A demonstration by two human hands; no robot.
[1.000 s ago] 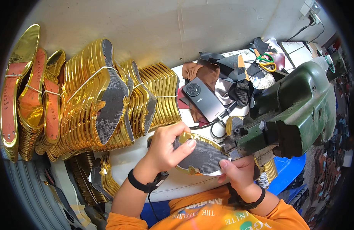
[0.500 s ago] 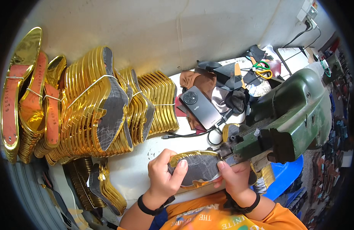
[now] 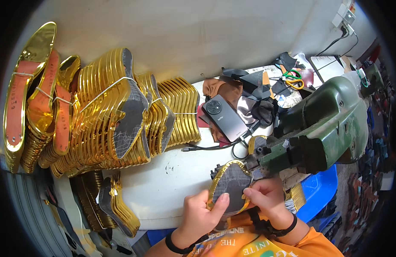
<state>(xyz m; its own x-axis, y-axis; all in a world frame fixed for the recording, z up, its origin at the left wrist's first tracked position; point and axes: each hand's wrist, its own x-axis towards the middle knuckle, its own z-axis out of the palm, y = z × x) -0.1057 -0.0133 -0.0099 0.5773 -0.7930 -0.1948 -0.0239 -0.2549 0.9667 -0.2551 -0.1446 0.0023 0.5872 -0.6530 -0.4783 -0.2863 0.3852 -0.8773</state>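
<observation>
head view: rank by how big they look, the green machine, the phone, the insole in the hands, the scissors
1. green machine
2. and 3. phone and insole, held by the left hand and right hand: look alike; the insole is nearer the camera, so unsure
4. scissors

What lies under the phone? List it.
The phone lies face down on brown and dark red scraps, and a black cable runs from below it. Whatever is directly beneath is hidden.

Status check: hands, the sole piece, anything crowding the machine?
Left hand and right hand both grip the gold-edged grey insole. Its top edge sits at the green metal machine head. Black charging cable and dark smartphone lie just behind.
</observation>
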